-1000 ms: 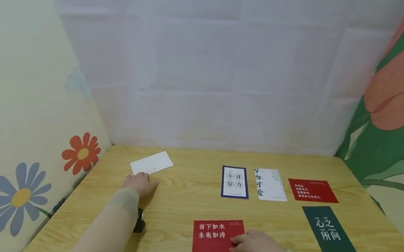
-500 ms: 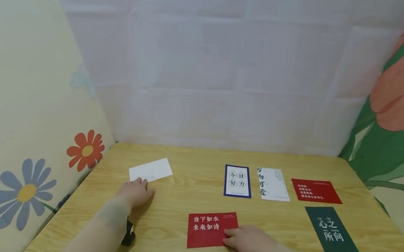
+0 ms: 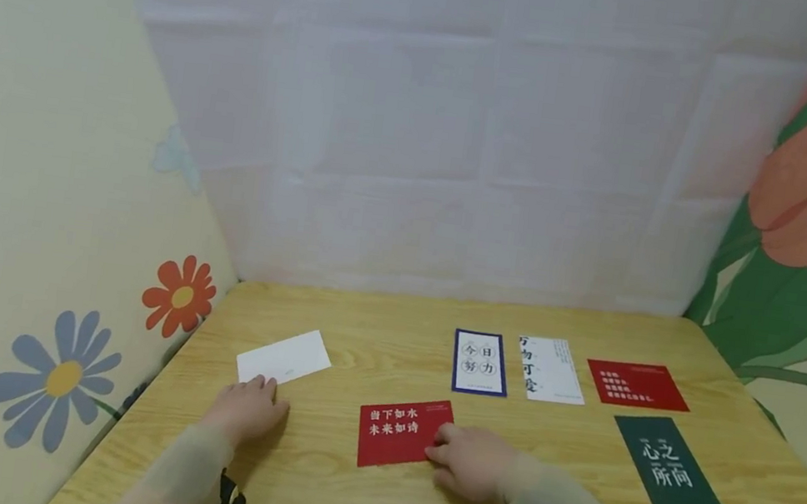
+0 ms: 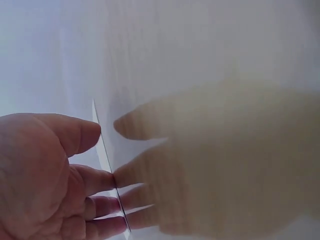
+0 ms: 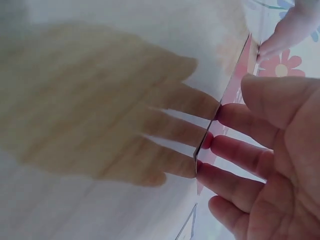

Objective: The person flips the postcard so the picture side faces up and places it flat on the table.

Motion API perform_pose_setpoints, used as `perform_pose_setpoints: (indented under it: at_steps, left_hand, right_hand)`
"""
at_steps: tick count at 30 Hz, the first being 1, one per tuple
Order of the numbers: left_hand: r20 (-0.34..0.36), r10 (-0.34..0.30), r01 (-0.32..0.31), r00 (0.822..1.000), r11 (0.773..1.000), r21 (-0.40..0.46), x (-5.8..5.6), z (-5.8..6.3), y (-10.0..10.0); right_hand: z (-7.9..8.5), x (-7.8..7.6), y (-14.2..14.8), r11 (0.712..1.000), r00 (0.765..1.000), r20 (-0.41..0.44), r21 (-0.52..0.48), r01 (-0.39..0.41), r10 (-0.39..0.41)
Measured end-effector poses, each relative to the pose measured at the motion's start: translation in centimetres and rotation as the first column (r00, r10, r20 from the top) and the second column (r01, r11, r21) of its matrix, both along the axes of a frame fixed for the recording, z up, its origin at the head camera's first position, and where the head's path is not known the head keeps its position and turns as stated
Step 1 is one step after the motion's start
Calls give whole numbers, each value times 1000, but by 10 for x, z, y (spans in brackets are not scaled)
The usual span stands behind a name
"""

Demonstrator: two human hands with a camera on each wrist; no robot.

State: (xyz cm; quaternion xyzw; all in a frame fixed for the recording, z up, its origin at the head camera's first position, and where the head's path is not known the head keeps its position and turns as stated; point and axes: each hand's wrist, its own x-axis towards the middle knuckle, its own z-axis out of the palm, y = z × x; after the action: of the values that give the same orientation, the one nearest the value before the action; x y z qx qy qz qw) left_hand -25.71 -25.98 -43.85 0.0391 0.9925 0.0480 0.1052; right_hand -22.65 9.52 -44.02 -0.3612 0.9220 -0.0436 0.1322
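My left hand (image 3: 251,410) lies with its fingertips on the near edge of a blank-looking white card (image 3: 289,349) at the left of the table. In the left wrist view the fingers (image 4: 95,179) reach straight onto the card's thin edge, and the thumb stays apart from them. At the front middle, my right hand (image 3: 472,462) touches the right side of a red card (image 3: 387,445) with white Chinese characters. The right wrist view shows its fingers (image 5: 242,120) stretched onto that card's edge, the thumb raised. Both cards lie flat on the table.
Right of centre stand a blue-bordered card (image 3: 478,383) and a white card with black characters (image 3: 557,380) in a row with another red card (image 3: 637,384). Nearer is a dark green card (image 3: 669,491). A white cloth (image 3: 385,157) hangs behind the wooden table (image 3: 313,493).
The red card has slid left and away from me under my right hand. The white card has come a little nearer with my left hand. The other cards stay put; the head view has shifted slightly.
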Motion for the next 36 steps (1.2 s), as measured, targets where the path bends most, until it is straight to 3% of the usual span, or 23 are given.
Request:
perform_pose_setpoints:
  at_steps: [6,19,25,33,36]
  left_hand:
    - [43,17,-17,999,1000,9,19,1,-6]
    - [56,-27,26,998,1000,5,60,3,-10]
    - [80,-66,64,995,998,27,79,3,4]
    - [110,-150,147,982,988,40,94,1,39]
    - [97,-215,212,972,977,34,97,0,56]
  right_hand:
    - [2,-12,-14,1000,999,-23,16,25,-25]
    - [3,-44,-36,996,994,-59,22,89,-88]
    - [5,-61,-42,992,991,-79,60,109,-104]
    - [7,-75,-46,982,984,-84,93,165,-158]
    - [8,-79,-46,978,981,-83,98,182,-174]
